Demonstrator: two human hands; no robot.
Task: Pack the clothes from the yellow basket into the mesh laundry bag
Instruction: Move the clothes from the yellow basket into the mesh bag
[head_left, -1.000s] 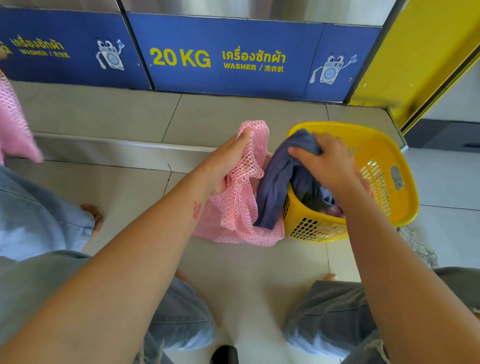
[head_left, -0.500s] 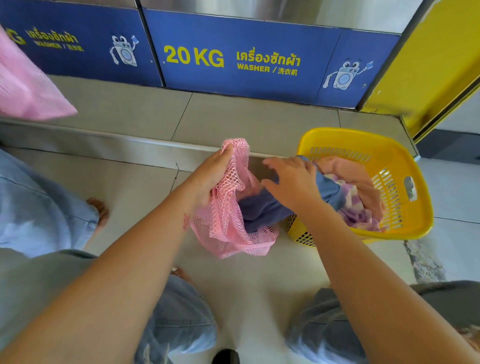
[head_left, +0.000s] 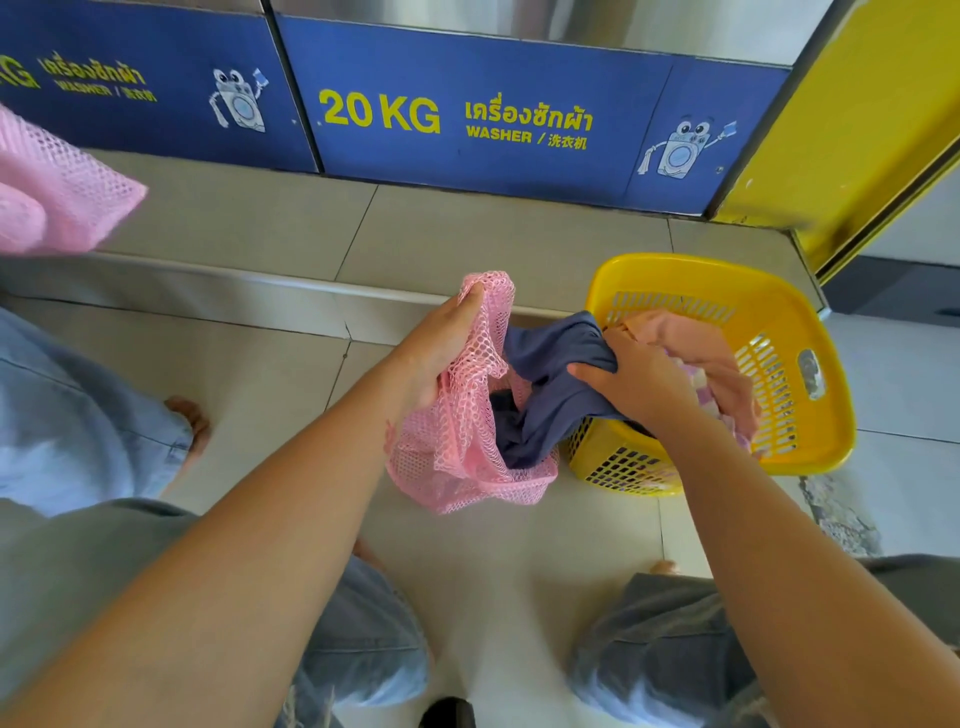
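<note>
Clothes from the task are seen in two places: a dark blue garment (head_left: 558, 384) is draped from the rim of the yellow basket (head_left: 810, 332) down into the pink mesh laundry bag (head_left: 467, 447), while a peach-pink garment (head_left: 675, 332) and a pale lilac-and-white piece (head_left: 696, 376) are left in the basket. The blue garment is soft, plain and creased; its long axis is laid from far right to near left, its lower end sunk into the bag's mouth. The bag is of open honeycomb netting, stood on the tiled floor (head_left: 260, 374) just left of the basket and touching it, its mouth turned up and to the right. Its far edge is bunched and held up by the left hand (head_left: 441, 353), whose fingers are closed around the mesh. The right hand (head_left: 654, 384) is placed over the basket's near left corner, its fingers pinched on the blue cloth. The basket is slotted along its walls, with a handle opening on its right side.

Beyond, on a raised step, blue washer panels (head_left: 467, 104) are marked in yellow "20 KG" and "WASHER", with Thai and Chinese script and cartoon washing machines. A second pink mesh bag (head_left: 57, 197) is seen at the far left, blurred. Denim-clad knees are seen near.
</note>
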